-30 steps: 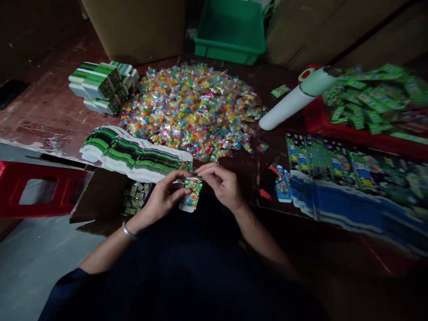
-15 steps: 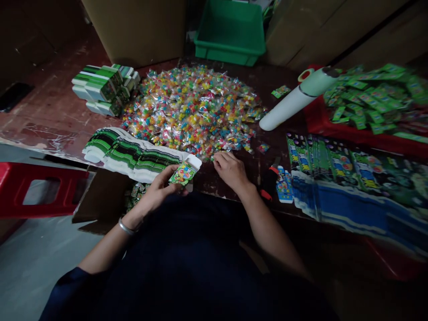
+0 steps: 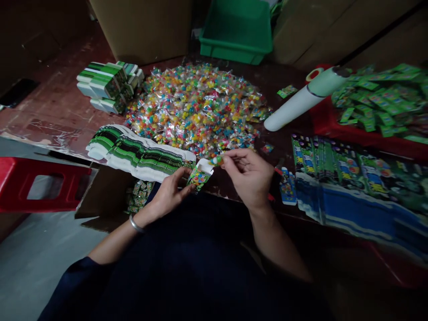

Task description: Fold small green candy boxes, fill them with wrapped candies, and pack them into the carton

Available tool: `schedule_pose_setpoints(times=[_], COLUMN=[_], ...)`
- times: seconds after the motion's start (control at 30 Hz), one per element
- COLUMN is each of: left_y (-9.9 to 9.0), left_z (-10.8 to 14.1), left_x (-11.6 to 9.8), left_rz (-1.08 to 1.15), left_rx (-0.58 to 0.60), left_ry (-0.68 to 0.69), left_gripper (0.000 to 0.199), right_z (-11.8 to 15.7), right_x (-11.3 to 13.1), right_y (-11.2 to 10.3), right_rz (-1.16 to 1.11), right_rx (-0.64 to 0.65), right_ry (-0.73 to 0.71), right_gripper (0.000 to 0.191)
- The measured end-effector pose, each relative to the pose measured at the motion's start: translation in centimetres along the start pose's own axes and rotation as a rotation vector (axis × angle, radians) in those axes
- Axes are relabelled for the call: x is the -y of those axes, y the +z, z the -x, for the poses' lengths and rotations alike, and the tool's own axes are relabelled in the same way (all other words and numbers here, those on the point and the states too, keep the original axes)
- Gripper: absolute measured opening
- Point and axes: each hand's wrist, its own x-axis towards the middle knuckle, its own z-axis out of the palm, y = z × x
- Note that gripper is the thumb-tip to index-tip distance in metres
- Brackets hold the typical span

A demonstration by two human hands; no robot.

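Observation:
My left hand grips a small green printed candy box between thumb and fingers, its white top flap open. Just right of the box mouth, my right hand pinches a small clear bag of colored candies. The bag is close to the opening; whether it touches the flap I cannot tell. Behind both hands spreads a big heap of similar candy bags. A long row of flattened green and white boxes lies beside my left hand.
Bundled flat boxes sit back left, a green bin behind the heap. At right are a white-and-green cylinder, green packets in a red tray, and printed pouches. A carton holding filled boxes stands below the table edge, near a red stool.
My right hand has lifted a candy bag from the heap's front edge and brought it beside the box. My left hand has moved slightly right and tilted the box opening toward it.

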Motion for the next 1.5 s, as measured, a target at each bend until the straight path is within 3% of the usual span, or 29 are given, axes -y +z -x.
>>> schedule_pose_setpoints(times=[0.13, 0.23, 0.4, 0.5, 0.63, 0.83, 1.03, 1.2, 1.33, 1.5], left_y=[0.4, 0.8, 1.1, 1.1, 1.0, 0.9, 1.0, 0.5, 0.1, 0.0], left_z=[0.0, 0.0, 0.3, 0.5, 0.3, 0.1, 0.6, 1.1, 1.3, 1.4], left_x=[-0.1, -0.1, -0.6, -0.6, -0.3, -0.8, -0.5, 0.2, -0.1, -0.7], left_rz=[0.014, 0.143, 0.376, 0.389, 0.437, 0.556, 0.413, 0.295, 0.315, 0.404], left_rx=[-0.029, -0.079, -0.150, -0.089, 0.001, -0.063, -0.141, -0.066, -0.020, -0.005], left_ry=[0.034, 0.043, 0.069, 0.112, 0.072, 0.005, 0.064, 0.079, 0.063, -0.010], left_gripper=[0.020, 0.023, 0.058, 0.050, 0.036, 0.054, 0.050, 0.056, 0.065, 0.046], right_z=[0.4, 0.4, 1.3, 2.6, 3.7, 3.3, 2.0, 0.4, 0.1, 1.9], right_x=[0.8, 0.8, 0.0, -1.2, -2.1, -1.3, -0.7, -1.2, -1.0, 0.0], right_y=[1.1, 1.3, 1.1, 1.6, 2.5, 3.3, 2.8, 2.1, 2.1, 2.0], right_rz=[0.146, 0.212, 0.019, -0.092, -0.067, -0.263, -0.290, -0.285, -0.277, -0.179], right_rx=[0.115, 0.179, 0.189, 0.247, 0.178, 0.122, 0.287, 0.376, 0.388, 0.330], right_ry=[-0.102, -0.157, -0.090, -0.053, -0.043, 0.093, 0.204, 0.289, 0.233, 0.034], right_gripper=[0.006, 0.009, 0.016, 0.019, 0.007, 0.021, 0.028, 0.022, 0.022, 0.029])
